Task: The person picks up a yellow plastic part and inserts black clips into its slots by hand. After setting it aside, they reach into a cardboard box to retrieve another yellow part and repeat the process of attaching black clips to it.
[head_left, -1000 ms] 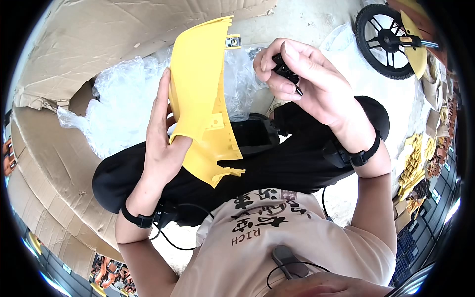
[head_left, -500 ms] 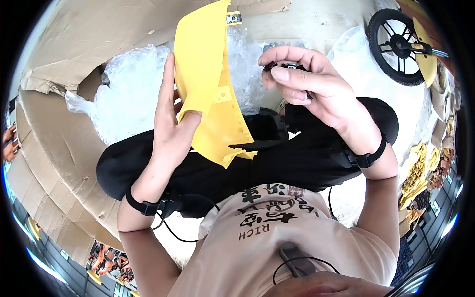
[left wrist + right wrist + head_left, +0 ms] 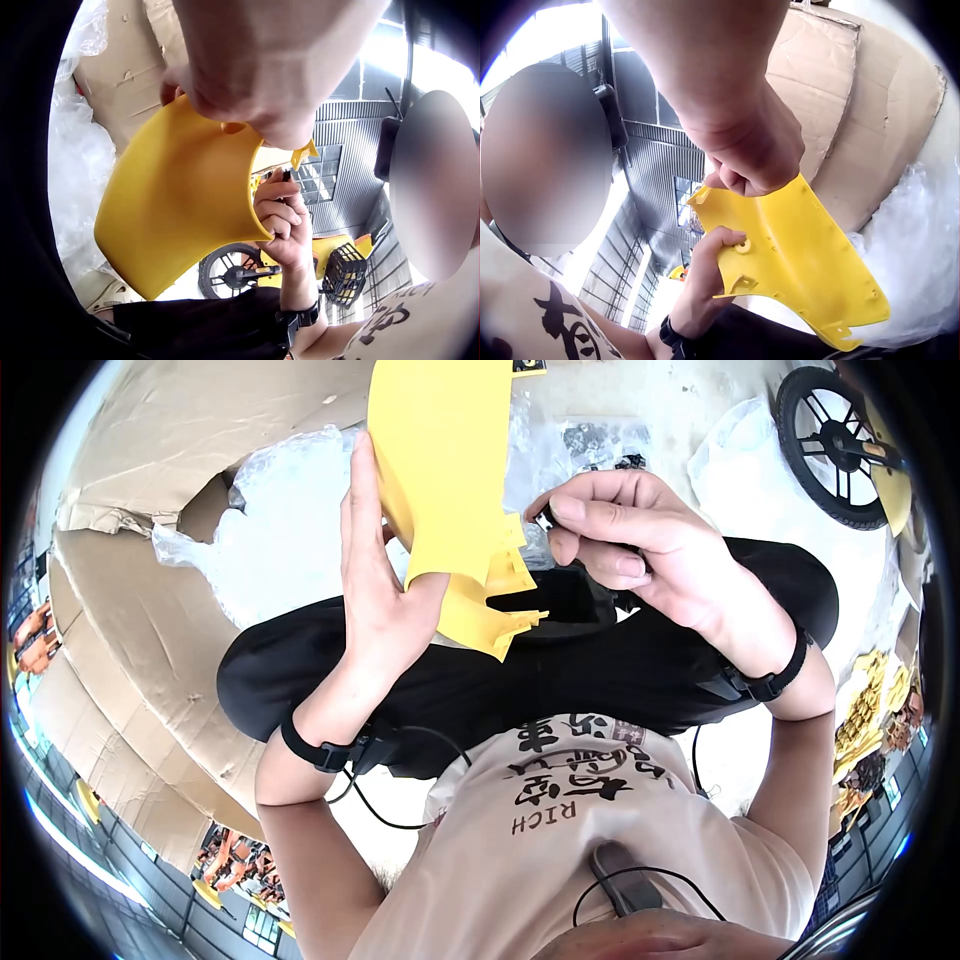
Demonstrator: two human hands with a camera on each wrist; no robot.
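Note:
A curved yellow plastic panel (image 3: 440,470) stands raised above the lap. My left hand (image 3: 385,600) grips its edge, thumb on the inner side and fingers along the outer face. The right wrist view shows the panel's hollow inside (image 3: 795,262), with small tabs and holes, and the left thumb by a round boss. My right hand (image 3: 660,540) pinches a small black clip (image 3: 545,520) between thumb and forefinger, close to the panel's notched edge. Its other fingers curl in towards the palm. At the panel's upper edge sits another black clip (image 3: 529,366).
Clear plastic wrap (image 3: 290,520) lies beyond the left hand, beside cardboard (image 3: 130,620). A bag of small dark parts (image 3: 605,445) is on the floor ahead. A black spoked wheel (image 3: 838,445) stands at the far right. Crossed legs in black trousers (image 3: 300,660) lie under the hands.
The panel has moved up and right in the head view and turned, showing more of its outer face. My right hand has come closer to its edge, the clip turning in the fingertips.

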